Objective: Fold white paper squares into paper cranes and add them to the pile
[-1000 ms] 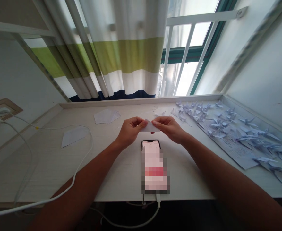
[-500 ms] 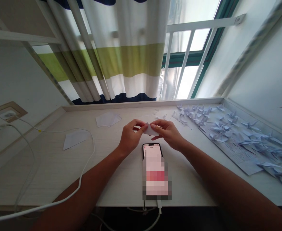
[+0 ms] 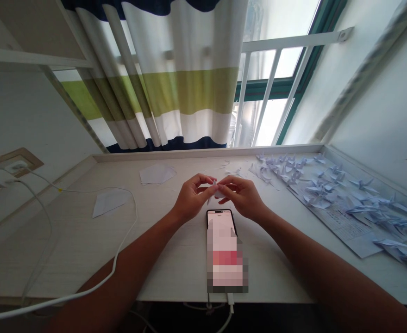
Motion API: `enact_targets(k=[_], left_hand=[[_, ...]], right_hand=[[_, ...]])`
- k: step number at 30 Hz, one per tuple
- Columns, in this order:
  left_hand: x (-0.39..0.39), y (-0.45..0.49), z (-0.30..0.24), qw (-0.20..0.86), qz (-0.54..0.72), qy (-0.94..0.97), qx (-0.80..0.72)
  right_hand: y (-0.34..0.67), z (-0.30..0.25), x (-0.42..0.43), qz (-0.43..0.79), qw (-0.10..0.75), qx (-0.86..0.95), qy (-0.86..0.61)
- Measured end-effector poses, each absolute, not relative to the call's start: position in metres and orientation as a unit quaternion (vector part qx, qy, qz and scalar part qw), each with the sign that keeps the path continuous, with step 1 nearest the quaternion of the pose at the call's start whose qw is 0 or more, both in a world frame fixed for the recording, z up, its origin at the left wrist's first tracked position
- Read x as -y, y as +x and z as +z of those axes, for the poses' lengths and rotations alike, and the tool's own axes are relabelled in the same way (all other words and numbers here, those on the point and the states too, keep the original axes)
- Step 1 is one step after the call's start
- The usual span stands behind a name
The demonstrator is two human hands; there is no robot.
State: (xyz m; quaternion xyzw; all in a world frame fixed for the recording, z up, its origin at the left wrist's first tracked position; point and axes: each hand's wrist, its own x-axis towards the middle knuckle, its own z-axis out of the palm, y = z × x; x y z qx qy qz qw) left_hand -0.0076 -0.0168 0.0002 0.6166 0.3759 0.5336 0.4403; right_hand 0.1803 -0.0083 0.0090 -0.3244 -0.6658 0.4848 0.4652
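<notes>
My left hand [image 3: 192, 199] and my right hand [image 3: 242, 195] meet above the desk, both pinching a small folded piece of white paper [image 3: 216, 191] between fingertips. The paper is mostly hidden by my fingers. Just below my hands a phone [image 3: 226, 249] lies flat on the desk [image 3: 168, 259] with its screen lit and a cable plugged into its near end.
Several folded paper cranes [image 3: 331, 189] cover a printed sheet [image 3: 345, 222] at the right. Two flat paper pieces, one [image 3: 156, 174] farther back and one [image 3: 109, 202] nearer, lie at the left. A white cable [image 3: 120, 259] loops from a wall socket [image 3: 12, 167]. A striped curtain [image 3: 175, 92] and window stand behind.
My hands have drawn closer together and the paper between them has become smaller and more folded. The view has tilted slightly.
</notes>
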Motion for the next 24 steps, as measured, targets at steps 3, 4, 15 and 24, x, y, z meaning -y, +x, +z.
enact_targets(k=[3, 4, 15, 24], left_hand=[[0.0145, -0.0111, 0.0005, 0.397, 0.521, 0.643, -0.398], [0.0139, -0.0119, 0.0004, 0.381, 0.521, 0.649, -0.403], [0.0158, -0.0127, -0.0014, 0.191, 0.526, 0.718, -0.414], [0.0196, -0.0105, -0.0019, 0.151, 0.514, 0.746, -0.396]], right_hand=[[0.1810, 0.0078, 0.0074, 0.431, 0.465, 0.694, -0.341], [0.1815, 0.0075, 0.0070, 0.413, 0.461, 0.704, -0.348], [0.1827, 0.0017, 0.0052, 0.284, 0.399, 0.799, -0.348], [0.1814, 0.0068, 0.0067, 0.267, 0.412, 0.787, -0.374]])
